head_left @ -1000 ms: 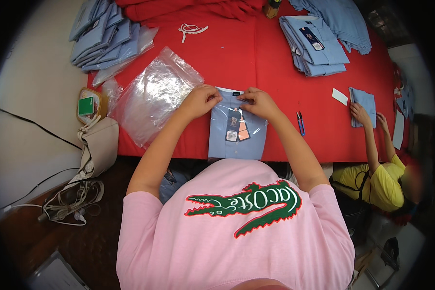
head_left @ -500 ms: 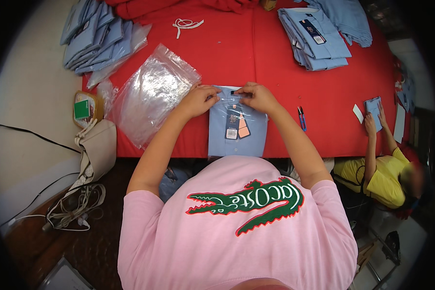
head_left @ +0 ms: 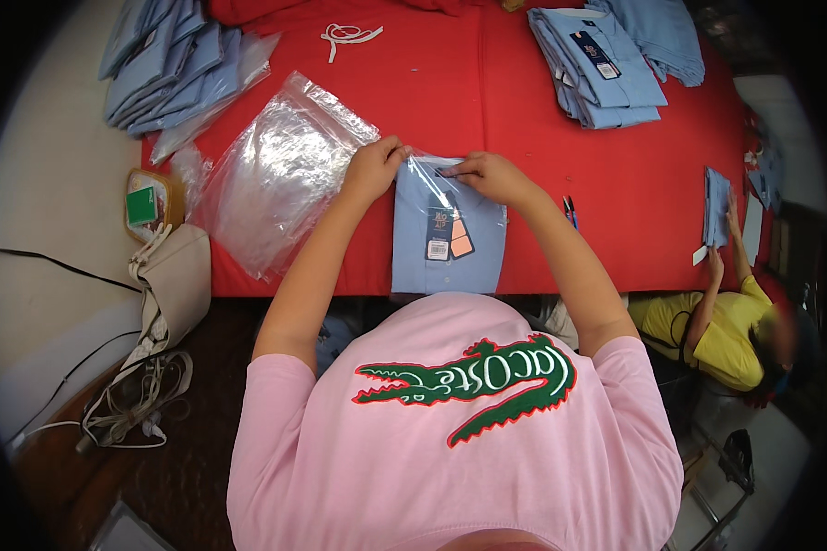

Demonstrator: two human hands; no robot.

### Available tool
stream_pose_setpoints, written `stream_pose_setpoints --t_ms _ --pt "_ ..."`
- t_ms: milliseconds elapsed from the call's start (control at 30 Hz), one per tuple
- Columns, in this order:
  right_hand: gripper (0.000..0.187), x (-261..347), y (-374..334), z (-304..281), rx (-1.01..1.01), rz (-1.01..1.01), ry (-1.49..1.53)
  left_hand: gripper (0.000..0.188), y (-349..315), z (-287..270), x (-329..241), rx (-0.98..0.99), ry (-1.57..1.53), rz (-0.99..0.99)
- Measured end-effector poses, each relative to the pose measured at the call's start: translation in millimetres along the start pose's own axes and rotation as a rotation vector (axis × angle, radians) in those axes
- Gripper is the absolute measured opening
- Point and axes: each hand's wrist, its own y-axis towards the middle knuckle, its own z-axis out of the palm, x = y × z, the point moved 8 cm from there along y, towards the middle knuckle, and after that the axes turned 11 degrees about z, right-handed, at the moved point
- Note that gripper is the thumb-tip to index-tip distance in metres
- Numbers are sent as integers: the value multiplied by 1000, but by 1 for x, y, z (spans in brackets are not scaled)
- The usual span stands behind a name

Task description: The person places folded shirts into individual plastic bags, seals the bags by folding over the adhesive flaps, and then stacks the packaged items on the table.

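Note:
A folded light-blue shirt (head_left: 413, 248) lies in a clear plastic bag (head_left: 476, 207) at the table's front edge, collar end away from me. Dark and orange hang tags (head_left: 439, 230) show through the film. My left hand (head_left: 375, 170) pinches the bag's far left corner, fingers closed on the film. At the far edge, beside the collar, my right hand (head_left: 494, 178) has its fingers bent and closed on the bag; its fingertips are partly hidden.
Loose clear bags (head_left: 280, 170) lie left of the shirt. Folded blue shirts stand in a left stack (head_left: 170, 69) and a right stack (head_left: 606, 78). Small snips (head_left: 571, 211) lie to the right. A co-worker in yellow (head_left: 726, 344) handles another blue shirt (head_left: 716, 207).
My left hand has moved out to the bag's corner, and the film at the far edge is drawn up. My right hand shifted slightly. The co-worker's shirt has turned.

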Motion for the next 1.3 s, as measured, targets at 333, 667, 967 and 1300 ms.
stream_pose_setpoints --t_ms 333,667,967,1300 --pt "30 -20 5 16 90 134 490 28 5 7 18 -57 -201 15" --pt "18 -34 -16 -36 -360 16 138 32 5 5 18 -62 -86 -4" --pt "19 2 -43 -103 -430 117 266 31 20 -39 -30 -135 -261 48" --pt "15 112 -196 -256 -817 -460 68 14 -61 -163 -291 -644 272 962"
